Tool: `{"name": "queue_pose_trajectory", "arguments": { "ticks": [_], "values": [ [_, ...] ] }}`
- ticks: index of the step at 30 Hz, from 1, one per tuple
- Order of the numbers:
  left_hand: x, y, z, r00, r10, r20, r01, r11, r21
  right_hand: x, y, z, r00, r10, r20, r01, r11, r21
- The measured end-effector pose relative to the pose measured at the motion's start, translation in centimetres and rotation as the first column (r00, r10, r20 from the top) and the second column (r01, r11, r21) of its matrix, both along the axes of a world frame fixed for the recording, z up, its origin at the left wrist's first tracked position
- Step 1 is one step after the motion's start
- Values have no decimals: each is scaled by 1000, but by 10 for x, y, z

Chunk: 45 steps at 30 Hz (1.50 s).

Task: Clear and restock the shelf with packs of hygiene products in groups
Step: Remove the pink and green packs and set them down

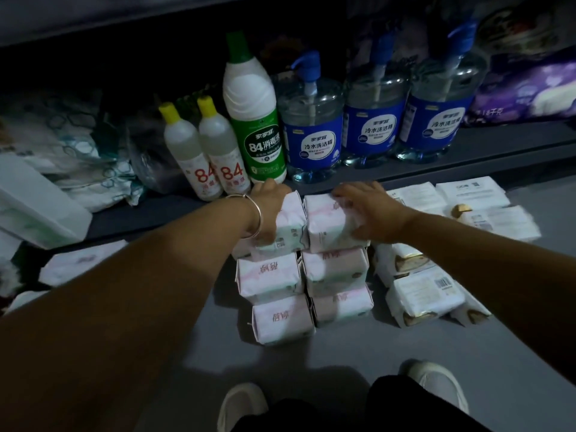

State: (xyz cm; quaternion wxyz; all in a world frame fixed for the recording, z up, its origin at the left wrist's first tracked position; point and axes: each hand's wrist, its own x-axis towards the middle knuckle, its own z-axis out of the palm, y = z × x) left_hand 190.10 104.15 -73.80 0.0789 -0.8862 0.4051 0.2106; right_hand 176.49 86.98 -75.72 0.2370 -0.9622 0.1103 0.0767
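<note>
while both arms are stretched forward, the far-left pink pack (285, 224) is gripped by the left hand (268, 210), and the far-right pink pack (330, 226) beside it by the right hand (367, 210). both packs are set on the grey floor (343, 353) before the low shelf (467, 151), with four more pink packs (299, 291) ranged nearer.

Left hand (268, 210) fingers vanish behind the far pink packs (290, 226); purple bag (526, 92) runs off frame at right; shelf's dim left corner (78, 129) unreadable.
</note>
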Motion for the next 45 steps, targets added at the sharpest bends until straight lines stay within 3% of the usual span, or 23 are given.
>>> {"name": "queue_pose_trajectory", "arguments": {
  "ticks": [9, 17, 24, 28, 31, 34, 37, 41, 45],
  "values": [
    [1, -14, 49, 997, -26, -69, 32, 996, 85, -1, -7, 37, 977, 11, -213, -9, 1000, 11],
    [3, -18, 140, 996, -51, -69, 35, 977, -209, 5, -4, 143, 997, 6, 83, -3, 999, -42],
    [0, -24, 226, 1000, -3, 8, 6, 889, -458, 8, -10, 223, 967, -2, 255, 55, 978, -200],
    [3, -51, 260, 997, 66, 48, -29, 834, -550, 11, -43, 257, 941, -37, 336, 87, 987, -135],
    [6, -69, 282, 989, 122, 79, -44, 771, -636, 19, -69, 281, 929, -63, 364, 124, 982, -146],
    [18, -77, 296, 977, 181, 114, -59, 740, -670, 43, -84, 303, 915, 16, 403, 80, 972, -220],
    [40, -75, 306, 957, 236, 170, -64, 740, -669, 76, -88, 321, 911, 118, 396, 73, 897, -436],
    [72, -70, 316, 900, 343, 270, -81, 739, -669, 114, -88, 338, 893, 339, 297, -4, 664, -748],
    [102, -77, 321, 819, 437, 371, -124, 767, -630, 145, -89, 345, 876, 470, 109, -149, 479, -865]
  ]
}}
